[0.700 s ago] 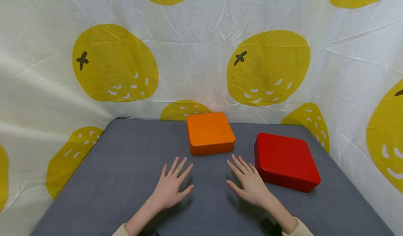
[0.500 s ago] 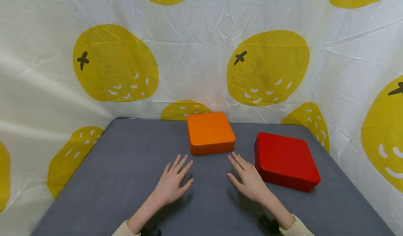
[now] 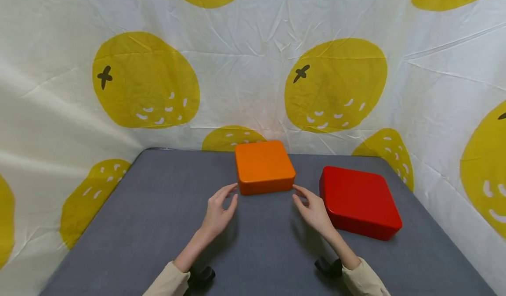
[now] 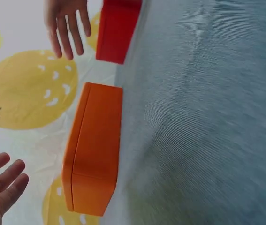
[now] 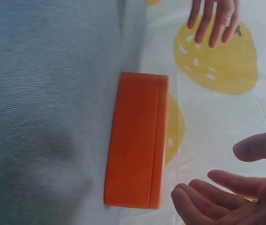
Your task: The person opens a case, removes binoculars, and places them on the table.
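Note:
An orange box [image 3: 264, 164] with rounded corners lies flat at the back of the grey table. My left hand [image 3: 217, 212] hovers at its front left corner, fingers bent loosely forward and thumb apart from them. On the other side my right hand [image 3: 316, 211] mirrors it, fingertips right at the box's front right corner in the head view. Both palms face inward, and neither hand holds anything. The left wrist view has the orange box [image 4: 95, 145] beside the left fingers [image 4: 6, 187]. From the right wrist, the curved right fingers [image 5: 212, 197] appear near the box's end.
A larger red box [image 3: 359, 199] lies to the right, close beside my right hand. Behind the grey table [image 3: 178, 173] hangs a white cloth [image 3: 241, 76] printed with yellow fruit. Each wrist carries a black strap-on device [image 3: 201, 278].
Both hands have moved forward toward the orange box's front corners. Their spread, flat fingers have turned inward and bent a little. The two boxes stay where they were.

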`<state>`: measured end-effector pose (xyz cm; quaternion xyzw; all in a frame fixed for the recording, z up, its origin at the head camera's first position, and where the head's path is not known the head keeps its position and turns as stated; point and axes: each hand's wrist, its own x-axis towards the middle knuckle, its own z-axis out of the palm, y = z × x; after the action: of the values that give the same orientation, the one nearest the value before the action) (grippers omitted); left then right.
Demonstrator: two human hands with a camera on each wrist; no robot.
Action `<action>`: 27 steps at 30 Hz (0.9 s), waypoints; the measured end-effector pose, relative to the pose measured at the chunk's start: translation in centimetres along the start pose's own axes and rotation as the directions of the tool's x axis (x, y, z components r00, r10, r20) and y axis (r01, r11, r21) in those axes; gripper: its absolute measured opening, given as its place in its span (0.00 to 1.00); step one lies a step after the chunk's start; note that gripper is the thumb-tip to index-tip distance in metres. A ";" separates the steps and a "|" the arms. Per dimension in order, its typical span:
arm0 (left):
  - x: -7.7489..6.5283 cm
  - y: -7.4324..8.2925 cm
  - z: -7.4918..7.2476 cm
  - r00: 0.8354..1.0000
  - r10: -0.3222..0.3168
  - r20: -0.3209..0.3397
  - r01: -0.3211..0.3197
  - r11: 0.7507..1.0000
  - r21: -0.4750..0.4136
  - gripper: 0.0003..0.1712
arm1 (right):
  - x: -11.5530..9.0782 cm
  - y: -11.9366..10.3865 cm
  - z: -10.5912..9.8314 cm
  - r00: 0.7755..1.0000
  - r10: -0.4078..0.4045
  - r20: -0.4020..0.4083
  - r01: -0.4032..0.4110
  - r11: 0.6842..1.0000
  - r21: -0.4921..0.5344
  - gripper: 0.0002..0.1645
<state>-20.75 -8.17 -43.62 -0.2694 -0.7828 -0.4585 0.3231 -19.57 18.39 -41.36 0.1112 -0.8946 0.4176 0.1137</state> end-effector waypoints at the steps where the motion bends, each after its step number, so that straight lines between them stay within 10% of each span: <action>1: 0.2 -0.1 0.2 1.000 -0.018 -0.018 0.018 1.000 -0.014 0.17 | 0.2 0.0 -0.1 1.000 0.022 0.001 -0.022 1.000 0.015 0.22; 6: 1.6 1.0 0.5 0.985 -0.159 -0.065 0.152 0.983 -0.099 0.14 | 1.3 -0.2 -0.4 0.991 0.125 0.042 -0.129 0.985 0.111 0.22; 11: 3.1 2.3 0.6 0.925 -0.380 -0.031 0.364 0.904 -0.224 0.13 | 2.3 -0.4 -1.0 0.978 0.169 0.119 -0.197 0.937 0.288 0.23; 15: 3.5 0.8 1.4 0.845 -0.535 0.010 0.496 0.776 -0.390 0.14 | 3.3 -0.6 -1.6 0.964 0.200 0.174 -0.258 0.861 0.437 0.25; 27: 4.0 -3.2 2.4 0.518 -0.841 0.157 0.646 0.264 -0.716 0.15 | 6.6 -0.7 -1.9 0.899 0.355 0.256 -0.427 0.579 0.695 0.27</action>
<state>-26.27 -6.91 -43.30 0.0959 -0.5268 -0.8438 0.0347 -25.39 18.68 -37.72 -0.0339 -0.6555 0.7506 -0.0756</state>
